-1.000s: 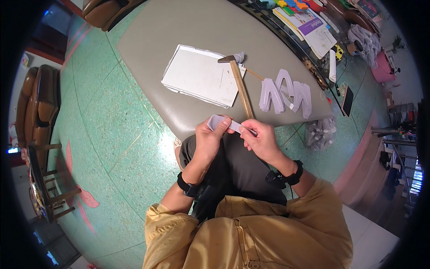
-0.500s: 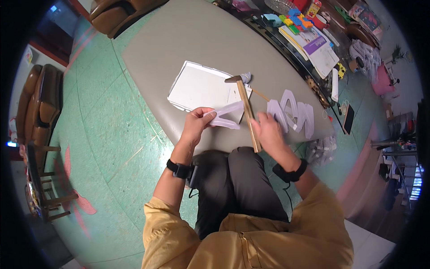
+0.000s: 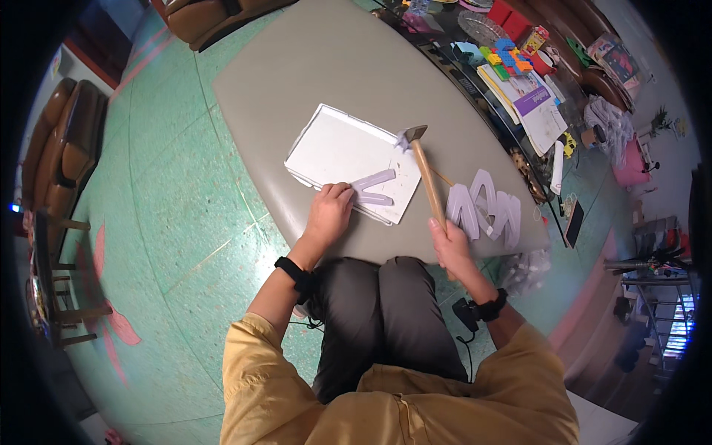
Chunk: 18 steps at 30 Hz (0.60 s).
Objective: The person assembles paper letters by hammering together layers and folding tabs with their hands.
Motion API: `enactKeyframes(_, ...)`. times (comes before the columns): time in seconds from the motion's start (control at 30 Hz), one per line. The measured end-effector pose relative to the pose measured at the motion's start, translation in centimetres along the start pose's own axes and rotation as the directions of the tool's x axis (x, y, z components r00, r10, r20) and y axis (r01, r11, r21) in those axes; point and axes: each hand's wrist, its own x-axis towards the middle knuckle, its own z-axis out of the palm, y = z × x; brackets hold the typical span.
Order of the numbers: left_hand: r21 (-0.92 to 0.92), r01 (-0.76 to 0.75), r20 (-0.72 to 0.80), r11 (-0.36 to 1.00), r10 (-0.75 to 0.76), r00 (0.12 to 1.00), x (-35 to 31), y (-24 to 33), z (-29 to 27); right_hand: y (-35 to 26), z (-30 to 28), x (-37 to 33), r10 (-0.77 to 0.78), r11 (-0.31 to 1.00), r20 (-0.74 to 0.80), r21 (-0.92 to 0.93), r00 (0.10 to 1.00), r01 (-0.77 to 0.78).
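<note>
My left hand (image 3: 331,213) presses its closed fingers on the joined end of a V-shaped pale lilac piece (image 3: 376,179). The piece lies flat on a shallow white tray (image 3: 337,141), its two arms pointing right. My right hand (image 3: 452,245) is wrapped round the lower wooden handle of a hammer (image 3: 429,176). The dark hammer head is raised toward the tray's far right corner, beside a small crumpled greyish-lilac thing (image 3: 403,141). Right of the hammer, several similar lilac pieces (image 3: 483,200) lie in a cluster, with a thin brown stick (image 3: 443,176) near them.
The grey padded bench (image 3: 259,67) carries the tray. Along its right side a dark table (image 3: 475,81) holds toy bricks (image 3: 508,58), papers (image 3: 538,119) and a glass dish (image 3: 480,28). A crumpled clear plastic bag (image 3: 528,271) hangs by the bench's near right edge. Brown armchairs (image 3: 63,148) stand left.
My left hand has lowered the lilac piece from above the tray's near edge onto the tray. My right hand has closed round the hammer's handle, and the hammer has shifted slightly right.
</note>
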Motion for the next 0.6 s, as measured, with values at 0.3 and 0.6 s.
enactKeyframes(0.3,0.029,0.02,0.025,0.999,-0.021,0.999,0.3,0.9,0.2,0.2,1.1,-1.9,-0.139,0.973,0.111,-0.17,0.984,0.157)
enactKeyframes(0.6,-0.009,0.007,-0.005,1.0,-0.007,1.0,0.1,0.6,0.4,-0.7,2.2,-1.8,-0.165,0.939,0.126,-0.285,0.978,0.195)
